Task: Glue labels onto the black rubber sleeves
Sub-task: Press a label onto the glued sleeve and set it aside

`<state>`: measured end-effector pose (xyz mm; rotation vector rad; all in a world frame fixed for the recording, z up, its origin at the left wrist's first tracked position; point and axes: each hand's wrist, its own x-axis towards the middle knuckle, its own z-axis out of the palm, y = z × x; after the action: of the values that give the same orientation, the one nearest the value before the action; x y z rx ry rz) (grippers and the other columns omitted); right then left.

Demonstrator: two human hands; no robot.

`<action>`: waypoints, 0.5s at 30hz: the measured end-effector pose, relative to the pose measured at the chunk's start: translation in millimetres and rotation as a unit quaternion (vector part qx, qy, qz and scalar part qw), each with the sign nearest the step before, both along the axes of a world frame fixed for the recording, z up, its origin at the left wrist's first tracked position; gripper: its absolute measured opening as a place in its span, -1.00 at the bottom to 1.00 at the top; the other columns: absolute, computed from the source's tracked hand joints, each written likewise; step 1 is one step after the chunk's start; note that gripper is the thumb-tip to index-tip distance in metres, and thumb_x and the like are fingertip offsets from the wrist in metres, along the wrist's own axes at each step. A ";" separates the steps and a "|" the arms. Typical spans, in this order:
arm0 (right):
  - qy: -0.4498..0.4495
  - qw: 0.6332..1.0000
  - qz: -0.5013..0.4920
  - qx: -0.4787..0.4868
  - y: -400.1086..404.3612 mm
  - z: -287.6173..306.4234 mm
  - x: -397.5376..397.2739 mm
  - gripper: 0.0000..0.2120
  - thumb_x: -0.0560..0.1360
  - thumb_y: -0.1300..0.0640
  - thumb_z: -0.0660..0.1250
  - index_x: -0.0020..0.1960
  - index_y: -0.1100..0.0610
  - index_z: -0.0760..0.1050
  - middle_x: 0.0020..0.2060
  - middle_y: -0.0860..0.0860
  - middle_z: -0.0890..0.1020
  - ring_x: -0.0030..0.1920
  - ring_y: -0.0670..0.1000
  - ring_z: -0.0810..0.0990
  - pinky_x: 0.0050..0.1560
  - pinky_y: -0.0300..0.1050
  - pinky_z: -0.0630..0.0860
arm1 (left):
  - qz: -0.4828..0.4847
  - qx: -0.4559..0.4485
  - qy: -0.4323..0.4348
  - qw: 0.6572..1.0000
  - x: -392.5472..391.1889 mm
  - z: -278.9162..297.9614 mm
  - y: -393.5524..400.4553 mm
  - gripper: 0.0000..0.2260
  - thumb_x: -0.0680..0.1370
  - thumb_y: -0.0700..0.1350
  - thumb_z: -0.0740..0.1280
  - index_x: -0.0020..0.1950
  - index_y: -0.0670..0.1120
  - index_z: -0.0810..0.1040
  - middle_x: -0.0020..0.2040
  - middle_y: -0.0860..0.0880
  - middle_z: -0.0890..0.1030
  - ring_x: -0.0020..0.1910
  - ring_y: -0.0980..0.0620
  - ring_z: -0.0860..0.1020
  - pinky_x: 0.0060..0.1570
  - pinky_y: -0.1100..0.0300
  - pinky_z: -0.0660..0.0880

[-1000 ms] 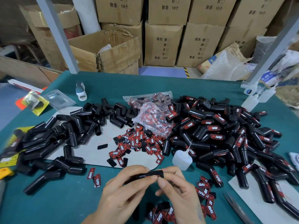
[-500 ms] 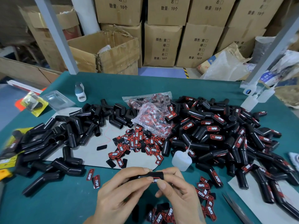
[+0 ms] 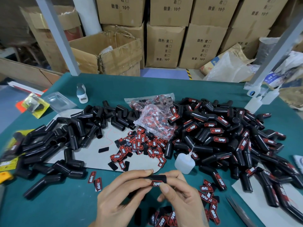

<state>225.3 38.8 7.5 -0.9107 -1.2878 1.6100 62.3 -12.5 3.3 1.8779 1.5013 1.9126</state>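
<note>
**Label Pressed to Sleeve Above the Desk**

Both hands held one black rubber sleeve (image 3: 156, 178) just above the green desk (image 3: 54, 208), near its front edge. The left hand (image 3: 121, 195) had its fingers (image 3: 144, 173) curled round the sleeve's left part; the right hand (image 3: 182, 197) pinched the other end, thumb on a red label (image 3: 156, 183). A glue bottle (image 3: 184, 163) stood just behind, between loose labels (image 3: 141, 145) and labelled sleeves (image 3: 229, 136).
</note>
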 end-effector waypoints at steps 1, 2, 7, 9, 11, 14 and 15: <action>-0.003 1.000 0.000 0.000 0.9 -1.0 0.4 -0.55 0.33 -0.24 0.63 0.00 0.10 0.78 -0.04 0.01 0.65 -0.30 0.08 0.64 -0.16 -0.04 0.62 | -0.004 -0.004 -0.008 1.000 -0.3 -1.4 0.1 -0.84 0.43 -0.31 0.58 -0.03 -0.14 0.74 0.11 -0.03 0.73 0.08 -0.06 0.73 0.09 0.14 0.63; -0.008 1.000 0.002 -0.002 1.7 -2.2 0.8 -0.54 0.34 -0.24 0.62 0.01 0.10 0.77 -0.04 0.01 0.64 -0.29 0.09 0.64 -0.15 -0.03 0.62 | -0.010 -0.011 -0.021 1.000 -0.9 -3.7 -0.3 -0.84 0.46 -0.28 0.58 0.00 -0.11 0.73 0.12 -0.02 0.73 0.09 -0.08 0.72 0.09 0.11 0.63; -0.008 1.000 0.003 -0.010 1.1 0.1 1.0 -0.53 0.31 -0.26 0.63 0.00 0.10 0.78 -0.03 -0.01 0.65 -0.30 0.12 0.65 -0.14 0.02 0.62 | -0.030 -0.050 -0.113 0.992 0.2 -13.1 -3.2 -0.75 0.52 -0.12 0.55 0.10 0.07 0.56 0.11 -0.01 0.74 0.11 -0.12 0.72 0.00 -0.01 0.66; -0.009 1.000 0.008 -0.013 2.2 0.0 1.9 -0.52 0.31 -0.25 0.64 0.00 0.11 0.77 -0.03 0.00 0.64 -0.30 0.12 0.64 -0.13 0.00 0.62 | -0.034 -0.059 -0.126 0.990 0.8 -14.2 -2.6 -0.71 0.51 -0.09 0.55 0.13 0.08 0.51 0.10 -0.02 0.73 0.11 -0.11 0.72 -0.02 0.03 0.66; -0.010 1.000 0.019 -0.016 2.7 0.0 2.4 -0.51 0.31 -0.25 0.64 0.01 0.12 0.77 -0.01 0.01 0.63 -0.28 0.09 0.64 -0.12 -0.01 0.63 | -0.037 -0.065 -0.125 0.989 1.0 -14.1 -2.0 -0.71 0.52 -0.08 0.54 0.15 0.09 0.51 0.10 -0.02 0.73 0.11 -0.12 0.72 -0.01 0.04 0.65; 0.004 1.000 0.025 -0.012 1.0 2.3 -0.7 -0.53 0.30 -0.23 0.66 -0.02 0.13 0.76 -0.01 0.03 0.60 -0.20 0.06 0.61 -0.13 -0.07 0.62 | -0.047 -0.064 -0.104 0.991 1.1 -10.7 -2.3 -0.76 0.55 -0.08 0.52 0.17 0.09 0.58 0.11 -0.02 0.71 0.12 -0.12 0.71 0.03 0.01 0.65; 0.011 1.000 0.025 -0.011 0.7 2.4 -2.0 -0.55 0.29 -0.21 0.67 -0.05 0.13 0.76 -0.02 0.02 0.60 -0.17 0.04 0.60 -0.15 -0.08 0.62 | -0.045 -0.062 -0.080 0.994 1.0 -9.8 -2.2 -0.78 0.55 -0.09 0.51 0.17 0.08 0.61 0.12 -0.01 0.70 0.12 -0.11 0.70 0.05 0.03 0.64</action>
<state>223.3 39.5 9.9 -0.8789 -1.2892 1.6721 63.4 -14.7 -6.5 1.6693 1.4265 1.8364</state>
